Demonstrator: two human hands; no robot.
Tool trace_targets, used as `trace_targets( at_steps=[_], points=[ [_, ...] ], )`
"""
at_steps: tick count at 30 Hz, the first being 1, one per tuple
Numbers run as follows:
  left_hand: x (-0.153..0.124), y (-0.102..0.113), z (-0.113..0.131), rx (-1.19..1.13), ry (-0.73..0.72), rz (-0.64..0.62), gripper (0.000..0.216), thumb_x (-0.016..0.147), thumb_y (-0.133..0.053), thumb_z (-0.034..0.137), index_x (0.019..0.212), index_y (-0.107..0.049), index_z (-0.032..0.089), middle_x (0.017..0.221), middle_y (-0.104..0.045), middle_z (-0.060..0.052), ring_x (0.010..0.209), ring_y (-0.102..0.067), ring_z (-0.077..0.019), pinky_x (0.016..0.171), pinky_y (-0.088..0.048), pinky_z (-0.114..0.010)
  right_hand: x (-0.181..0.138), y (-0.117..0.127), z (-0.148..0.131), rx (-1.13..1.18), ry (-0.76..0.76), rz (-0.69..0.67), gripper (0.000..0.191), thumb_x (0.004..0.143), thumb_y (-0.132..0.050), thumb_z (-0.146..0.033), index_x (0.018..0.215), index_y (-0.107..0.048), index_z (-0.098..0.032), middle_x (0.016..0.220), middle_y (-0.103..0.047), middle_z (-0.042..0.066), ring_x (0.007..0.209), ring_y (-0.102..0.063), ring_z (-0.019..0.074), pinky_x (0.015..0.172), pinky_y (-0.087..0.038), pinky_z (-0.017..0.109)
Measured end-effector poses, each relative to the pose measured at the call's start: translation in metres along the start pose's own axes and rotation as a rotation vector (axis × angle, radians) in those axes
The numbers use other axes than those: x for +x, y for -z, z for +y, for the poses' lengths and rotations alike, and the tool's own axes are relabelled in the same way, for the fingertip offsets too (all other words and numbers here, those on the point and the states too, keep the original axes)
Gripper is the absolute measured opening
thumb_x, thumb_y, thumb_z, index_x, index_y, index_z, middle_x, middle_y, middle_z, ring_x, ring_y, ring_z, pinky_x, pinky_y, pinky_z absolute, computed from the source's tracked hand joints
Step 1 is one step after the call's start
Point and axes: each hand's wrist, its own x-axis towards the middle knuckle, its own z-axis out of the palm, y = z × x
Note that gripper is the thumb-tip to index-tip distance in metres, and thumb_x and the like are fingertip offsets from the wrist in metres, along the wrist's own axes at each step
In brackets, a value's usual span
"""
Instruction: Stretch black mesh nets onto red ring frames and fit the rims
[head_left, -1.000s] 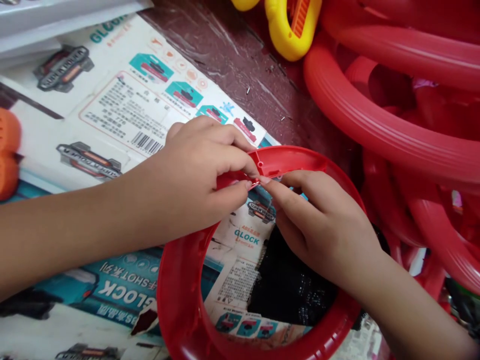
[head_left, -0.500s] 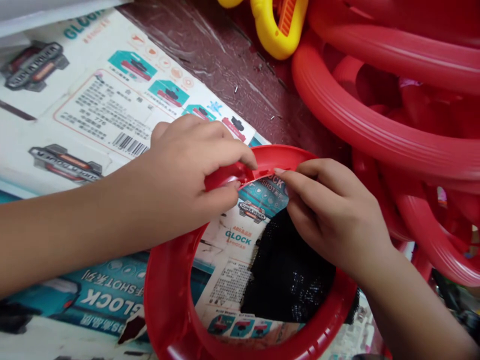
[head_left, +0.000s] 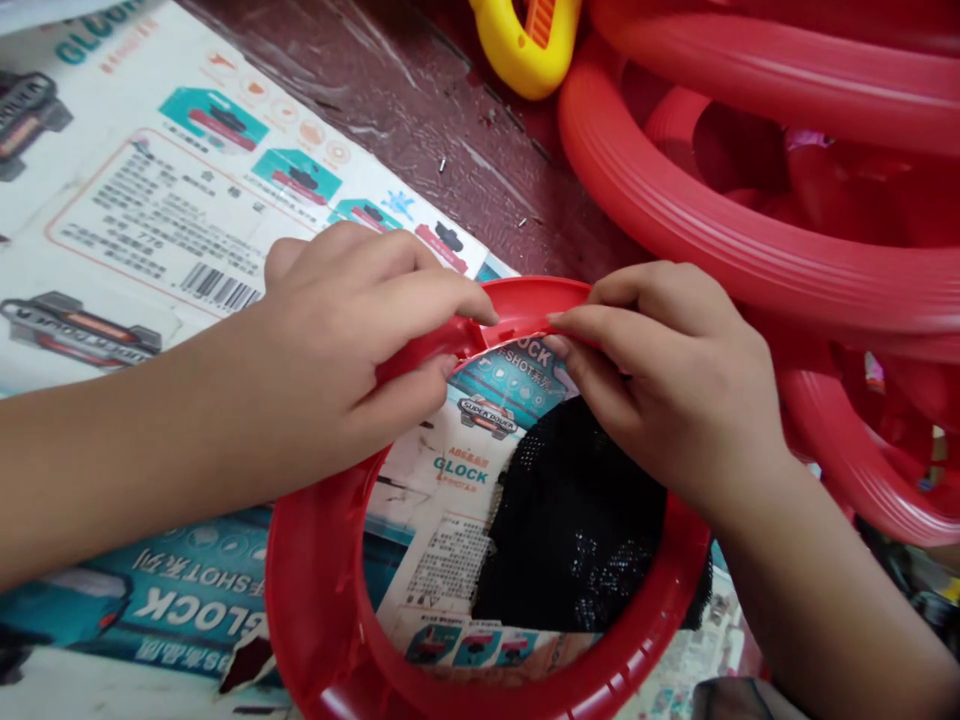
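A red plastic ring (head_left: 322, 590) lies on printed toy-box cardboard (head_left: 150, 200) in front of me. My left hand (head_left: 352, 340) pinches the ring's far rim from the left, thumb under and fingers over. My right hand (head_left: 675, 370) pinches the same rim from the right, fingertips close to the left hand's. A piece of black mesh (head_left: 570, 520) lies inside the ring, below my right hand.
A heap of large red plastic hoops (head_left: 750, 230) fills the right side. A yellow plastic handle with an orange part (head_left: 517, 50) sits at the top. Bare dark red tabletop (head_left: 420, 110) with small metal bits lies between the cardboard and the hoops.
The view has shifted, so everything sits lower left in the frame. Both hands have spread slightly along the ring's far rim, and my right hand's fingers now curl over the rim.
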Motion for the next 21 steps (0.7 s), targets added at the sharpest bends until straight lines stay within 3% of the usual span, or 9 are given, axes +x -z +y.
trace_targets(
  at_steps=[4, 14, 21],
  points=[
    [-0.002, 0.000, -0.001, 0.043, -0.044, -0.011, 0.038, 0.098, -0.040, 0.025, 0.121, -0.069, 0.034, 0.121, -0.059, -0.004, 0.116, -0.052, -0.0305, 0.105, -0.030, -0.049, 0.004, 0.001, 0.000, 0.049, -0.055, -0.020, 0.024, 0.103, -0.054, -0.028, 0.095, -0.075, -0.019, 0.103, -0.071, 0.007, 0.094, -0.066, 0.0203, 0.077, -0.056, 0.034],
    [-0.002, -0.002, -0.004, 0.128, -0.105, 0.001, 0.042, 0.099, -0.038, 0.028, 0.113, -0.077, 0.035, 0.121, -0.058, -0.008, 0.115, -0.053, -0.0341, 0.103, -0.035, -0.050, 0.015, -0.002, -0.002, 0.003, -0.063, -0.155, 0.037, 0.105, -0.043, -0.030, 0.085, -0.072, -0.018, 0.093, -0.068, 0.007, 0.084, -0.067, 0.0185, 0.072, -0.056, 0.032],
    [-0.001, 0.001, -0.004, 0.096, -0.083, -0.009, 0.043, 0.100, -0.039, 0.029, 0.119, -0.077, 0.034, 0.119, -0.060, -0.007, 0.114, -0.054, -0.0321, 0.100, -0.035, -0.048, 0.015, -0.003, -0.002, 0.056, -0.106, -0.124, 0.025, 0.101, -0.053, -0.028, 0.087, -0.072, -0.018, 0.090, -0.068, 0.006, 0.081, -0.068, 0.0192, 0.071, -0.055, 0.032]
  ],
)
